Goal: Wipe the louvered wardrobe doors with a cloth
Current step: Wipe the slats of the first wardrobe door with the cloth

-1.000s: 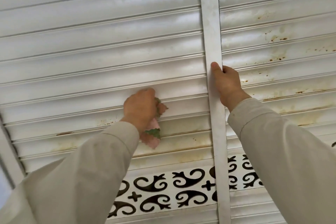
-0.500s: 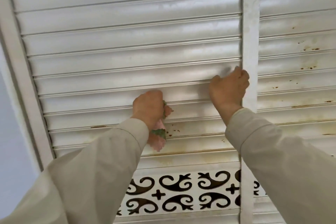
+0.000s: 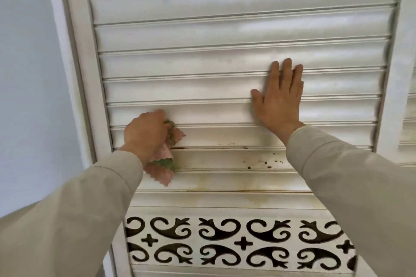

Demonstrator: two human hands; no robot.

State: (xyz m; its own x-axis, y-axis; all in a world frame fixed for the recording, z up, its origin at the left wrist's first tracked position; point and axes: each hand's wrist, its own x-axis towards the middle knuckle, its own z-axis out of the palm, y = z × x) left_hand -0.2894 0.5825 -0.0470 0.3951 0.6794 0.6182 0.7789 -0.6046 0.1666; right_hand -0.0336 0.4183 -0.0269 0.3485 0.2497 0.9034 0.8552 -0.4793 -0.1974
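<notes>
From the head view, the left hand [image 3: 146,135] grips a bunched pink-and-green cloth [image 3: 165,164] against the louvered door [image 3: 225,90], just above its stained slats [image 3: 258,162], likely to scrub them. The right hand [image 3: 279,99] presses flat, fingers straight, higher on that door, seemingly to steady it.

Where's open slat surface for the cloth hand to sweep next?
Free: the slats between the left hand with the cloth and the right hand, and every slat above both. Crowded: the right hand lies flat on the slats near the right stile.
</notes>
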